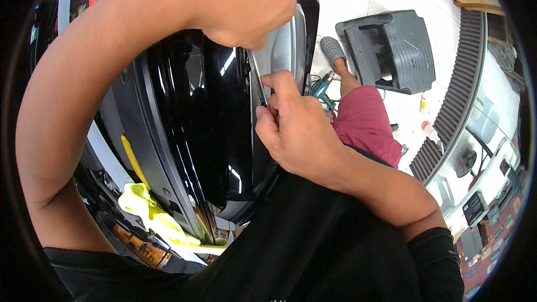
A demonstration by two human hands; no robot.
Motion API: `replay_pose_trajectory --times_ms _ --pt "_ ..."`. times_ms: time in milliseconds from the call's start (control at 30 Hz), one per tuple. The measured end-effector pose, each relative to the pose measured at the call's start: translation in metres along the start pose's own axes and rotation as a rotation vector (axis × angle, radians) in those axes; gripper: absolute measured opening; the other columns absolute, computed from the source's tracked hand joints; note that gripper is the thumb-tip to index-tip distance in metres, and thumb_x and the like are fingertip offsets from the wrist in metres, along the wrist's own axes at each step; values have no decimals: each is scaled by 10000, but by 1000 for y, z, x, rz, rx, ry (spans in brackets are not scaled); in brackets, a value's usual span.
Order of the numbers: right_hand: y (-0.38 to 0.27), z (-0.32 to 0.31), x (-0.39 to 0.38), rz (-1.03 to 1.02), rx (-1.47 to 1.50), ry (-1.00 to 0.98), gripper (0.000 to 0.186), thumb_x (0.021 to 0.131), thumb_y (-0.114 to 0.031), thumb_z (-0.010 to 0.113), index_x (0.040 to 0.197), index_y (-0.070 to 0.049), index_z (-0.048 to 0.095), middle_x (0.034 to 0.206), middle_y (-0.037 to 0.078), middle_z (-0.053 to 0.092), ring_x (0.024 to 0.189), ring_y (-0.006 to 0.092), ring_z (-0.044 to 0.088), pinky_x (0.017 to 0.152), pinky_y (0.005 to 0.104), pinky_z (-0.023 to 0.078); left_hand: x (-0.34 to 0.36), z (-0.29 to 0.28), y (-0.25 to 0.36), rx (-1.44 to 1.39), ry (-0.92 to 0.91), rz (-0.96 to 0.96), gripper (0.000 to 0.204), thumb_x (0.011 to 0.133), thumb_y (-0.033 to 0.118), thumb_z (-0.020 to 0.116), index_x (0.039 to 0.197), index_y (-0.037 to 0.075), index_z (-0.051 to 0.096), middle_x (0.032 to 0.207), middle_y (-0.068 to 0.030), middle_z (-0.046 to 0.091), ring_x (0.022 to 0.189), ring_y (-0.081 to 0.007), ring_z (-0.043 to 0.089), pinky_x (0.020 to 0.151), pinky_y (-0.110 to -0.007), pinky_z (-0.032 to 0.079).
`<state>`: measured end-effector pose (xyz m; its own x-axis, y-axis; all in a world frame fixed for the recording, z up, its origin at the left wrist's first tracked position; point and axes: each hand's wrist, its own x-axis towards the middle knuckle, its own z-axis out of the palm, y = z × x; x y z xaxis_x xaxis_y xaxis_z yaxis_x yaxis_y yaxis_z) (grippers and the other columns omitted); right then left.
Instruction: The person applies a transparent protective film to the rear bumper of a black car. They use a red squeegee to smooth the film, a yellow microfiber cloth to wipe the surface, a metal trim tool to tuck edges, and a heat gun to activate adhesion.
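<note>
My left hand (251, 8) is closed, knuckles up, over the upper part of a glossy black car body panel (190, 112); its fingertips are hidden beneath it. A thin dark strip (257, 78) runs from under that hand along the side of a silver-grey, smooth-surfaced part (282, 45) set in the car body. Lower down, my right hand (299, 126) has its fingers curled and its thumb bent in around the lower end of the strip. The index finger lies nearest the silver-grey part.
On the white tiled floor stand a dark grey plastic step stool (391, 50) and a teal power tool (321, 89), by my leg in maroon shorts (366, 120). A bright yellow cloth (159, 215) and a yellow stick-like tool (134, 159) lie at the car's left. Another vehicle (475, 128) stands at right.
</note>
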<state>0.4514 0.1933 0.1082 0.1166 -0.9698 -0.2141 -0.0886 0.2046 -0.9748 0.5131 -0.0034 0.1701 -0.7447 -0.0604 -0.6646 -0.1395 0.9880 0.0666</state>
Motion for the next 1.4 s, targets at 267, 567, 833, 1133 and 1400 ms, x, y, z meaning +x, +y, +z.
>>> replay_pose_trajectory --times_ms 267,567,833,1133,1400 --pt "5 4 -8 10 -50 -11 309 927 -30 587 1147 60 390 607 282 584 610 501 647 556 561 497 3 -43 -13 249 -345 440 262 818 181 698 931 -53 735 794 -187 708 739 -343 697 662 -405 559" --pt "2 -2 -9 20 -29 -23 317 917 -24 592 1157 64 403 613 282 586 619 500 651 566 550 506 -16 -25 -3 49 -128 256 206 801 141 703 912 -31 727 948 -185 707 948 -300 683 839 -385 535" --pt "3 0 -8 23 -37 -22 317 917 -17 590 1146 72 392 620 279 590 620 494 654 564 540 512 -17 8 19 186 108 62 89 853 52 695 915 -8 718 1064 -108 666 1083 -247 610 951 -383 508" --pt "5 4 -16 -4 -61 -44 302 925 -19 591 1122 84 386 612 263 590 593 479 657 539 523 520 -15 -25 -1 143 -144 310 309 801 189 708 973 -67 729 1060 -208 688 1004 -329 646 850 -409 529" --pt "7 8 -23 27 -14 -75 324 922 -9 606 1144 94 394 609 253 585 572 431 677 498 473 515 -20 -22 3 103 -141 243 315 795 181 704 938 -99 721 1063 -238 677 1013 -338 644 856 -417 529"
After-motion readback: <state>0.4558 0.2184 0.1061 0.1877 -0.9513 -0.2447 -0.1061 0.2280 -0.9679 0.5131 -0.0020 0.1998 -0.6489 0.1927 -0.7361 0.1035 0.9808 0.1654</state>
